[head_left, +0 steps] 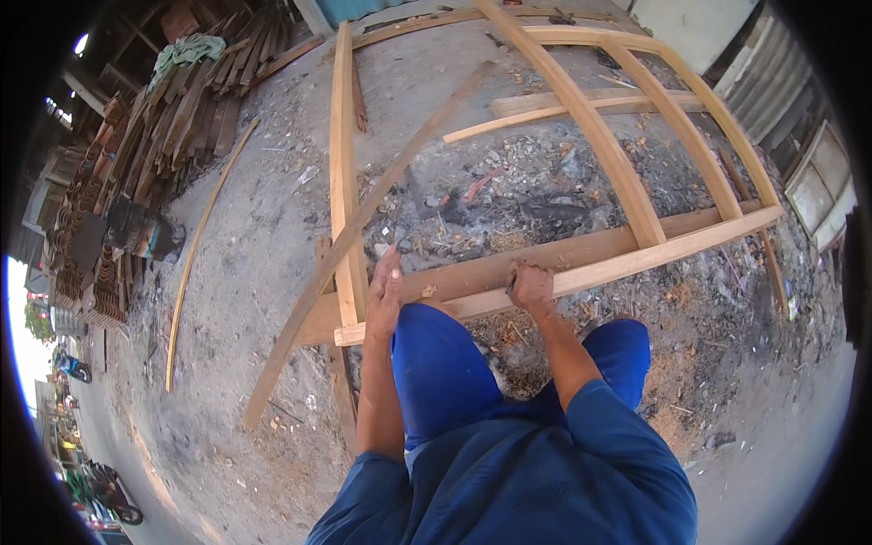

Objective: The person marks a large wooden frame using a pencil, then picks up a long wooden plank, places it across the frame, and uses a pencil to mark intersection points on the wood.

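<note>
A pale timber frame (627, 265) lies across in front of my knees, its near rail joined to several crosspieces. My left hand (386, 292) is beside the left crosspiece (343, 163), near the corner where it meets the near rail, its fingers stretched forward. Over the near rail, my right hand (532, 285) is closed; a small dark bit shows at its left side, too little to name. Beneath the frame runs a wide brown board (472, 274). A long, thin brown batten (363, 213) slants across the left crosspiece.
Stacked old timber (195, 109) with a green cloth (189, 53) stands back left, beside curved roof tiles (82, 259). A thin strip (204, 232) lies on the dirt. Debris litters the ground inside the frame. Corrugated sheets (772, 77) lean at the right; motorbikes (113, 490) stand far left.
</note>
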Action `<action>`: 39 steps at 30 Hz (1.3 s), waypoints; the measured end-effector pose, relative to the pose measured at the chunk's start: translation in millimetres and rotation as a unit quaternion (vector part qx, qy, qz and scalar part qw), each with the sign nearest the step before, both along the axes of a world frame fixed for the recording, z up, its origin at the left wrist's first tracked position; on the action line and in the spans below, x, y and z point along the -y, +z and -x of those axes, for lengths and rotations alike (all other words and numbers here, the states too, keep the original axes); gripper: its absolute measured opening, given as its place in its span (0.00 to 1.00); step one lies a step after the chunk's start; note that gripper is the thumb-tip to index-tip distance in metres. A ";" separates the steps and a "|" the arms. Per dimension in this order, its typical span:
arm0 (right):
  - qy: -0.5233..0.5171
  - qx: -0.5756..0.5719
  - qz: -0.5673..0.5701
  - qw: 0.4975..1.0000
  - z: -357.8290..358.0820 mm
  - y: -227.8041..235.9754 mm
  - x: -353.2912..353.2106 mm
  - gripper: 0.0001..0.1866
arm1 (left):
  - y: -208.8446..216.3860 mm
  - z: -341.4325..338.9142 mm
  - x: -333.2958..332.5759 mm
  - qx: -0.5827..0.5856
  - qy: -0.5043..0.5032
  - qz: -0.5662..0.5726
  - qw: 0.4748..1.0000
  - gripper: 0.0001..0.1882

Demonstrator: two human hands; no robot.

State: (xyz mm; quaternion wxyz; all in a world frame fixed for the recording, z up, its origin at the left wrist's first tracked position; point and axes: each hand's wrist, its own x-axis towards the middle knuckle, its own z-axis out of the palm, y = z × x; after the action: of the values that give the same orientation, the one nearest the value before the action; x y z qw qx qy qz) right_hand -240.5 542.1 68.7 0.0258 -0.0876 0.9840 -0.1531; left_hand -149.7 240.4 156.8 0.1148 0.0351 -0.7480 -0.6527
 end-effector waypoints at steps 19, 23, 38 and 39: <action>0.021 -0.030 0.070 0.997 1.6 -5.9 -0.6 0.09 | -91.1 -37.7 29.8 0.076 0.016 0.572 0.817 0.18; 0.023 0.026 0.070 0.997 11.7 14.2 -11.2 0.07 | -83.3 -21.5 17.9 0.120 -0.008 0.581 0.805 0.18; -0.018 0.580 -0.067 0.812 -230.1 233.6 -128.0 0.19 | 25.2 -194.5 -51.9 0.493 -0.579 0.209 0.615 0.32; -0.007 0.544 -0.035 0.838 -240.4 254.4 -130.0 0.19 | 33.8 -209.7 -43.2 0.468 -0.581 0.202 0.634 0.37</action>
State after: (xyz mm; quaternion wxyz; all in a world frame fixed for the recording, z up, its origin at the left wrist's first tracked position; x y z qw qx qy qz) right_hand -0.1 672.1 323.0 0.5589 0.0175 0.8168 -0.1420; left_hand 59.9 283.6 190.6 -0.6496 -0.1303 -0.6805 -0.3130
